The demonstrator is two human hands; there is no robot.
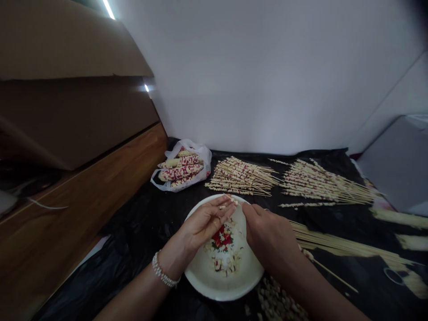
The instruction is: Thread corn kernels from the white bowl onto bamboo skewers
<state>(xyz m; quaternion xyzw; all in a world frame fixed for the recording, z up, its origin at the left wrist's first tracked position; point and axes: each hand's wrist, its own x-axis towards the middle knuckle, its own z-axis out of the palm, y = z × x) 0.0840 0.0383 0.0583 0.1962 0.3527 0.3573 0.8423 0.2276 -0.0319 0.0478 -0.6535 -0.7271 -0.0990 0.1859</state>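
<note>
My left hand (210, 218) is turned palm up over a white bowl (224, 293), fingers extended and slightly cupped, with a few pale corn kernels (223, 207) resting on them. Close beside its fingertips, my right hand (264, 223) is closed around a thin wooden skewer (337, 277). The skewer's tail shows beyond my right forearm, with some kernels threaded on it; its middle is hidden by the hand. Inside the bowl lie loose kernels (225, 265) over a red and green printed pattern (222, 238).
A plastic bag (205, 156) of red-and-white corn cobs (180, 172) stands behind the bowl. Two piles of kernel-threaded skewers (237, 174) (310, 180) lie on black sheeting (140, 240). Bare sticks (334, 240) lie right; a cardboard box (73, 116) stands left.
</note>
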